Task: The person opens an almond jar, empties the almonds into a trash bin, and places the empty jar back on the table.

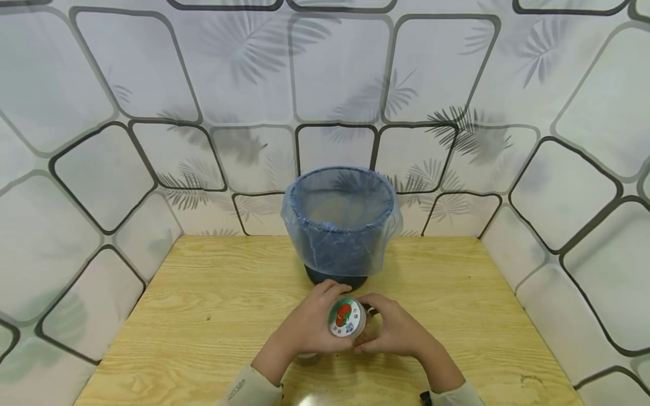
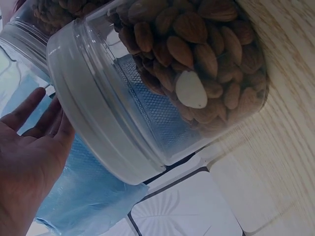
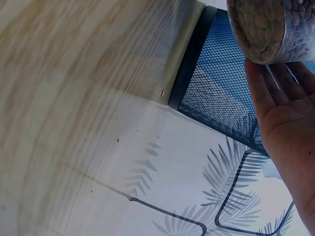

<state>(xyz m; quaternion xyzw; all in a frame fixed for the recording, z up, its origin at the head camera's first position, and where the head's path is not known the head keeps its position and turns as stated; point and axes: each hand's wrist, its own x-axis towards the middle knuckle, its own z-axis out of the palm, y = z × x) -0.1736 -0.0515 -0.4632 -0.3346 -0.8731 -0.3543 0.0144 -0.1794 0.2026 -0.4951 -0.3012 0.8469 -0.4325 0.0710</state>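
In the head view, the left hand (image 1: 311,324) and the right hand (image 1: 398,330) grasp together a jar (image 1: 350,320) with a tomato picture on its lid. It is tilted, in front of the lined bin (image 1: 341,254). The lid lies between left thumb and fingers; the right fingers curve around the body. I judge that the smooth wall could slip, and a loosened lid at this tilt could spill the contents.

In the left wrist view, a second jar (image 2: 192,64), with almonds, stands on the table (image 2: 290,93), partly hiding the left hand's hold; a careless wrist could knock it over.

In the right wrist view, the right fingers touch the held jar near its base; how firmly, I cannot tell.
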